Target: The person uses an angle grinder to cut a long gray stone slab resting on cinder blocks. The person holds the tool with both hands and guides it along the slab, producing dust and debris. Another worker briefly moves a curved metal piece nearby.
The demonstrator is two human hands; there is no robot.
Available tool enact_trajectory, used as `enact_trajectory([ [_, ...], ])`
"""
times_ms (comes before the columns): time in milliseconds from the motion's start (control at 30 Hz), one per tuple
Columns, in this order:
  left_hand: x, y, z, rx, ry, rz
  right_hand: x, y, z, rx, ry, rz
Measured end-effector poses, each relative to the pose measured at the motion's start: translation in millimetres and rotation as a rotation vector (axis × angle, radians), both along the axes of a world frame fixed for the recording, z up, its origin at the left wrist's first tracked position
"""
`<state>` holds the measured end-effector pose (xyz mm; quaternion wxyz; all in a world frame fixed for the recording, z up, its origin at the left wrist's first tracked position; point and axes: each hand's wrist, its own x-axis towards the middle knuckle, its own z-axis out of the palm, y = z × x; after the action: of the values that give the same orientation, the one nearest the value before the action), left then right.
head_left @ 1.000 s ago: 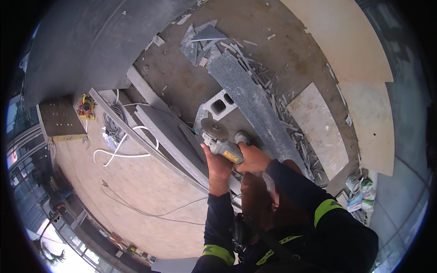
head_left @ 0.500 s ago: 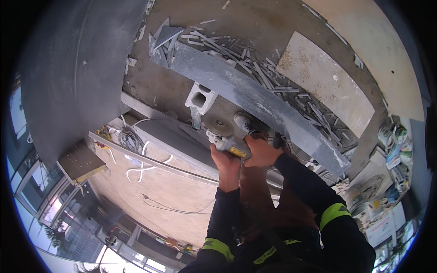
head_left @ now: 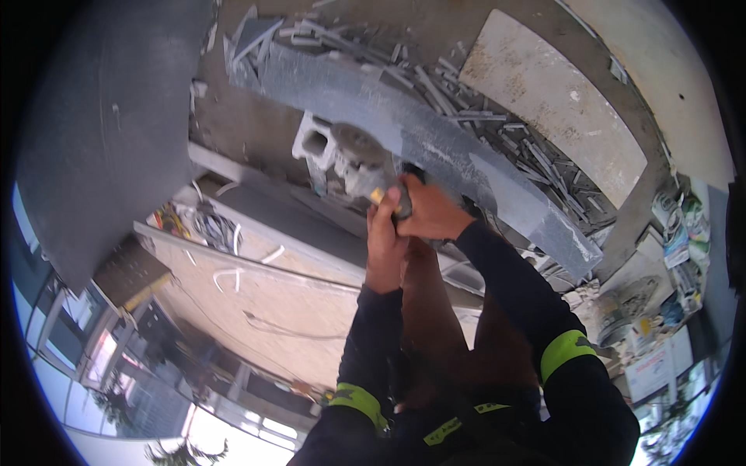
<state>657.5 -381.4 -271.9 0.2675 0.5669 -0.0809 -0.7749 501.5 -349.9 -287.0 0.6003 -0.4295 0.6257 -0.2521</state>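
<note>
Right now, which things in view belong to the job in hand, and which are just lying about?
Job in hand:
angle grinder, held by left hand and right hand
grey slab, probably, beside the disc in view

Apparently just lying about:
loose strips
pale panel
coiled cable

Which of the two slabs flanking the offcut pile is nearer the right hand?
The long blue-grey slab, on the near side of the offcuts; the pale slab lies beyond them, farther from the right hand.

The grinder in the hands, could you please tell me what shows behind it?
Behind the grinder, a hollow concrete block shows at left and a long grey slab above and to the right. Whatever its disc and body directly cover cannot be seen.
</note>
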Motion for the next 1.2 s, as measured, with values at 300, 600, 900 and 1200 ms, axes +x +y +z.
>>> enact_trajectory([
  [300,2,-30,-9,-0.023,0.061,0.203,10,2,19,0.336,0.040,-0.019],
  [600,66,-139,-62,-0.160,0.022,0.098,70,-100,-24,0.150,0.073,-0.075],
  [900,106,-276,-173,-0.268,-0.105,0.001,98,-227,-131,-0.087,0.139,-0.069],
  [1200,115,-318,-239,-0.331,-0.188,-0.003,109,-273,-191,-0.073,0.128,-0.071],
])
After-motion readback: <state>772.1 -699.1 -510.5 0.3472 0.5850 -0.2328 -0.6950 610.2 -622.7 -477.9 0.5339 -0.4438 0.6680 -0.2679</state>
